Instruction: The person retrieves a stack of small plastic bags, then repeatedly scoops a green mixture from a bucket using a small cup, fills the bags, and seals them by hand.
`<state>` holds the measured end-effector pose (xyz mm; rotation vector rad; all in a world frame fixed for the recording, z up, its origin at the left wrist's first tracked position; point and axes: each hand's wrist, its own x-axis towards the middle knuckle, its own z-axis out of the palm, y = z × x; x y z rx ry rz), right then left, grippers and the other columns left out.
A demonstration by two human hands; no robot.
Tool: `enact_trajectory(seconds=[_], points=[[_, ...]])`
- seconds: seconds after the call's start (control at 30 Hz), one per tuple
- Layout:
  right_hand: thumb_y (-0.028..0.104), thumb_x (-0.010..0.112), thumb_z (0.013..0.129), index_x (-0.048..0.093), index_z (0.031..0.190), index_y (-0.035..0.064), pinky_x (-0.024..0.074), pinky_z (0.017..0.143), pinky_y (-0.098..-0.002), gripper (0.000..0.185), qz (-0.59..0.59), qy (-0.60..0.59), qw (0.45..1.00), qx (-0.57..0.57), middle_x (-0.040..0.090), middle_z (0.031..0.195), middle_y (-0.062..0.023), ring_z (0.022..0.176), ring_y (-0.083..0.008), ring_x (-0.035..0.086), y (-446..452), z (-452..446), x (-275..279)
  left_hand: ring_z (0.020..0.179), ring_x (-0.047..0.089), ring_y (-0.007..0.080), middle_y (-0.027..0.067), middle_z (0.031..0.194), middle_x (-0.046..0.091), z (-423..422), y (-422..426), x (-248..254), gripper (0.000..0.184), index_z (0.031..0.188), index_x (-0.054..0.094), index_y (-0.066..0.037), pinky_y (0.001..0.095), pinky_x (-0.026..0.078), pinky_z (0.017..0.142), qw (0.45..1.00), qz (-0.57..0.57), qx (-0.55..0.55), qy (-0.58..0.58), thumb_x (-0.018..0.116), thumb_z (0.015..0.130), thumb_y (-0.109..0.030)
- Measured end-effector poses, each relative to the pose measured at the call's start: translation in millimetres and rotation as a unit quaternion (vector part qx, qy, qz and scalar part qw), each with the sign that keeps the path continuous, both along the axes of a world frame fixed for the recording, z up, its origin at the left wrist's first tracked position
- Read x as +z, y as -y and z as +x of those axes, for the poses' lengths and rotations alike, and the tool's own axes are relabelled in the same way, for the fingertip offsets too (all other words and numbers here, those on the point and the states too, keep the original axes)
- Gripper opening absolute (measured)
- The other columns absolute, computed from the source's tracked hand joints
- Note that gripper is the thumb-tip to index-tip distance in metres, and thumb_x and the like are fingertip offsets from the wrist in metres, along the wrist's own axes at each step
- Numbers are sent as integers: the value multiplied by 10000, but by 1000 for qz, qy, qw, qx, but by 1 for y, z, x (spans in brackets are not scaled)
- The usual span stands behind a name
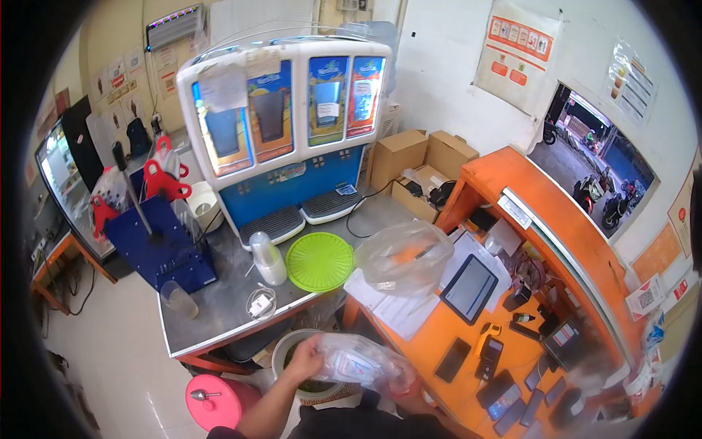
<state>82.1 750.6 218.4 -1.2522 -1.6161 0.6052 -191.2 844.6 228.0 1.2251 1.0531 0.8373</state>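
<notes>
A clear plastic package [355,360] with a white and blue label is held level in front of the body. My left hand [306,358] pinches its left end, with the fingers closed on it. At the package's right end is my right hand [402,379], its fingers curled around the plastic and partly hidden by it. Below the package stands a pale round bin [281,356] with green contents, partly covered by my left hand and the package.
A drink dispenser [292,179] stands on the metal table, with a green lid [319,262] and a clear bottle [268,260] before it. On the orange counter [409,344] are a tablet [469,288], papers and several phones. A pink lidded bin [219,406] stands at lower left.
</notes>
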Motion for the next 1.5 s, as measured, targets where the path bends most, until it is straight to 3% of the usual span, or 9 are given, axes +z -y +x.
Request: enact_trajectory(seconds=[0.2,0.37,0.5,0.63,0.7,0.87,1.13,1.3,1.5], points=[[34,597,948,464,1262,-72,579,804,-332,357,-49,-324,921,-211,595,1030,-174,990,-241,674,-68,67,29,1010,646,179,93,1146,666,-3,-97,41,308,1290,552,13,317,529,872,936,101,336,38,548,1024,-142],[15,556,972,447,1255,-27,565,609,-297,307,-243,-129,960,-53,611,1012,-105,720,-176,666,-98,143,-57,1053,644,228,135,1210,628,44,-211,-4,349,1325,503,16,361,538,871,844,42,454,282,504,1047,-194],[112,679,869,506,1267,-4,514,906,-476,449,-233,175,949,-117,608,1087,-261,1031,-417,626,-113,165,-88,1017,648,277,148,1183,628,75,-273,-48,415,1337,489,9,371,542,852,827,-29,467,312,536,1042,-278],[104,666,868,553,1206,-2,485,923,-497,372,-263,285,907,-163,594,1098,-230,1066,-422,587,-147,153,34,965,634,330,226,1192,603,103,-270,-44,554,1316,497,43,385,530,863,864,-264,429,-6,636,974,-371],[95,632,888,592,1134,2,494,864,-493,266,-48,248,958,-137,598,1044,-204,1026,-431,594,-185,158,66,881,625,362,266,1120,614,121,-260,-60,560,1275,505,76,404,518,859,645,167,558,-494,675,935,-335],[151,625,924,629,1018,-2,493,880,-466,180,17,188,981,-50,647,1042,-201,1058,-414,603,-322,158,54,1355,452,335,252,1201,646,234,-246,41,248,1108,672,-24,483,341,1123,985,117,25,-126,633,938,-201],[300,933,602,218,1552,200,467,1061,-455,1194,-400,449,778,184,583,1374,-176,1261,-370,574,-306,173,37,1507,238,396,123,1651,245,247,-301,15,889,1481,473,-169,611,171,1202,672,192,-188,-690,834,708,-418],[269,812,773,433,1442,112,485,1005,-431,784,-251,378,875,169,628,1240,-186,1165,-362,616,-326,176,42,1428,386,383,140,1516,444,256,-288,49,852,1454,496,-155,550,298,1175,647,174,-249,-700,843,707,-374],[121,643,921,653,1069,16,520,787,-403,181,-38,78,995,49,647,966,-176,881,-355,643,-206,173,83,921,638,333,156,958,638,194,-187,89,215,1003,666,-23,429,514,791,850,428,15,-305,731,842,-149]])
